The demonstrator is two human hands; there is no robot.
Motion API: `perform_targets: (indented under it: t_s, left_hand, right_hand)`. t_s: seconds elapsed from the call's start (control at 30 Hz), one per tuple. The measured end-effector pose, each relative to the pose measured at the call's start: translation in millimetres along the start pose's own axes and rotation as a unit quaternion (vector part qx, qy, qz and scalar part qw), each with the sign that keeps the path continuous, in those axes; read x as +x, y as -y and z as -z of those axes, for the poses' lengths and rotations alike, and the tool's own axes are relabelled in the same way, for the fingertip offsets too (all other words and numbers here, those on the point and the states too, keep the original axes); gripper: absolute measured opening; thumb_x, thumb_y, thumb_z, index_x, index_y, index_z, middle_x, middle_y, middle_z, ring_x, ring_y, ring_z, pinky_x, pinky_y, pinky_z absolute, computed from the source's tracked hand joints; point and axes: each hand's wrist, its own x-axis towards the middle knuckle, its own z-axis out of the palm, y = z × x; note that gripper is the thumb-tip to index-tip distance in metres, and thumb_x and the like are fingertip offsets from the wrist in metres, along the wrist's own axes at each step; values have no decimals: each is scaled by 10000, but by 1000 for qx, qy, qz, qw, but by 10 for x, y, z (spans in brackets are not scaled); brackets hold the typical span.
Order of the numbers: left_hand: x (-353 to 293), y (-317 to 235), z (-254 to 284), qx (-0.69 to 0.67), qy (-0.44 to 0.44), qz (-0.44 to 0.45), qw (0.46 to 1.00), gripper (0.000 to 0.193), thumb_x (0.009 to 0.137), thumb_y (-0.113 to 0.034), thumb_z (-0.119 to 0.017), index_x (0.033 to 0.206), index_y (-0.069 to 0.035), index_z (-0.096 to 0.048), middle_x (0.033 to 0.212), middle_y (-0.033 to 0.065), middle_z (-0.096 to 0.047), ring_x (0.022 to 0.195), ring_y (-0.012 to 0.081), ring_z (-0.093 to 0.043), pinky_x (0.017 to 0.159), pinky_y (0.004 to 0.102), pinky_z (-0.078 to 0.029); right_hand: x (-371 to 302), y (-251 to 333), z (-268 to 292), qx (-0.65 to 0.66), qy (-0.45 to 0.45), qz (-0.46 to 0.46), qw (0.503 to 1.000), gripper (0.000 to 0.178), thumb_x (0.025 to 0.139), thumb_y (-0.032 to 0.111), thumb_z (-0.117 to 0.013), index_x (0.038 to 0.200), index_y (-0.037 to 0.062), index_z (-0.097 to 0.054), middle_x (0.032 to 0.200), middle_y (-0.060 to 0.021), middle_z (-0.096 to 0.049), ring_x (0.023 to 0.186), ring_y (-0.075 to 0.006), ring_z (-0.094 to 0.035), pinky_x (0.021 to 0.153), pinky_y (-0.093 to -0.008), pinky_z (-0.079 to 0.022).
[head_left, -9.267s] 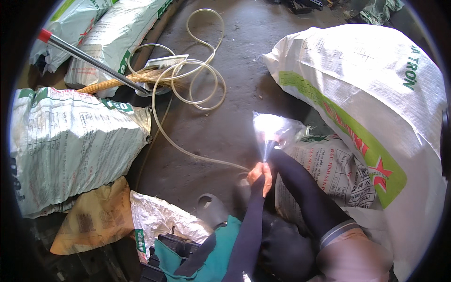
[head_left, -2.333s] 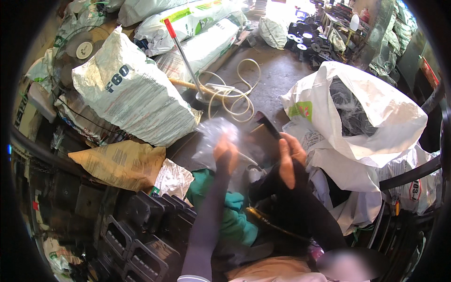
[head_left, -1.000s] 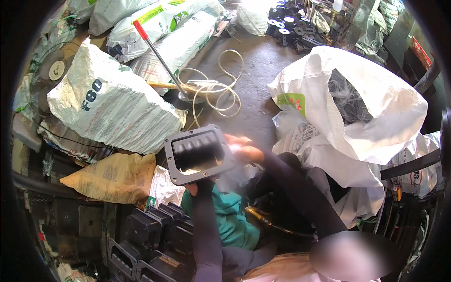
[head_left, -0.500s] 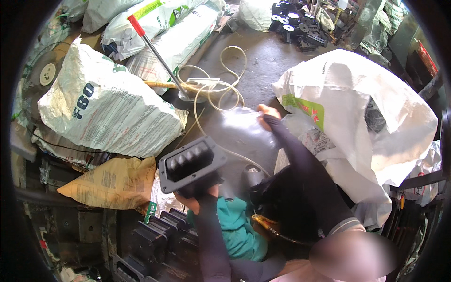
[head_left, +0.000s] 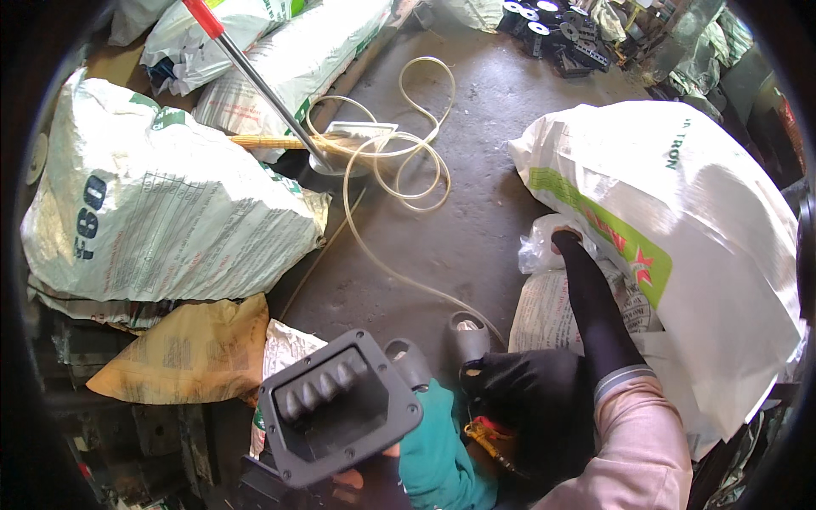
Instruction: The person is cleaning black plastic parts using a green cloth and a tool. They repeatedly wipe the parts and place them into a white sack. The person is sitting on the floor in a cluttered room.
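A black plastic housing [head_left: 285, 442] with a wide flange, screw holes along the flange and a row of rounded ribs inside tilts upward at the lower left. My left hand [head_left: 347, 486] grips it from beneath, mostly hidden by it. To the right, my right hand [head_left: 564, 237] is closed on a crumpled clear plastic bag [head_left: 535, 248], close against the large white sack [head_left: 731, 229]. Part of the right fingers is covered by the bag and the sleeve.
A long-handled tool with a red grip [head_left: 255, 75] leans near a coiled clear hose [head_left: 361, 234] on the floor. White sacks [head_left: 170, 212] and a brown paper sack [head_left: 191, 353] lie left. Black parts [head_left: 565, 38] are piled at the back. A yellow-handled tool [head_left: 486, 440] hangs near my lap.
My right hand has moved right with the plastic bag, from over the floor to beside the white sack. The bag is now bunched. The black housing has come lower and nearer with my left hand.
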Motion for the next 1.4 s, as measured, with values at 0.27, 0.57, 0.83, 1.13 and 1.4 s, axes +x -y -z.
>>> perform_targets:
  t_s: [0.27, 0.57, 0.83, 1.13, 1.4]
  left_hand:
    - [122, 92, 44, 20, -46, -8, 999, 673, 822, -601, -607, 1345, -180, -573, 1380, 93, -561, 1280, 346, -517, 1057, 635, -372]
    - [152, 97, 40, 25, -56, -14, 998, 669, 823, -603, -604, 1343, -182, -574, 1376, 95, -563, 1276, 351, -518, 1047, 646, -370]
    - [-11, -31, 4, 23, -20, -10, 999, 666, 825, -605, -602, 1341, -184, -575, 1372, 97, -564, 1272, 355, -518, 1039, 656, -368]
    - [-206, -50, -314, 25, 68, 31, 997, 663, 826, -607, -599, 1338, -186, -576, 1368, 99, -566, 1268, 360, -519, 1029, 667, -366]
    - [-324, -242, -164, 13, 61, 18, 998, 660, 828, -609, -596, 1336, -187, -577, 1364, 101, -567, 1264, 364, -520, 1021, 677, -365]
  right_hand:
    - [143, -102, -273, -5, 34, -34, 999, 325, 821, 276, -528, 917, 52, -742, 994, -234, -699, 940, -377, -681, 796, -492, -528]
    - [167, -143, -309, -12, 55, -46, 997, 324, 822, 282, -542, 937, 48, -734, 1012, -234, -694, 966, -370, -673, 815, -482, -524]
    - [-83, -176, 5, 0, 49, -47, 998, 325, 822, 286, -555, 955, 44, -726, 1029, -234, -689, 989, -364, -666, 832, -473, -520]
    - [-617, -140, 514, 41, 21, -33, 998, 329, 823, 292, -570, 975, 40, -717, 1047, -233, -684, 1015, -357, -657, 851, -463, -516]
    - [-684, -27, 615, 62, -15, -21, 998, 335, 824, 296, -583, 993, 36, -710, 1063, -233, -680, 1038, -351, -650, 869, -454, -513]
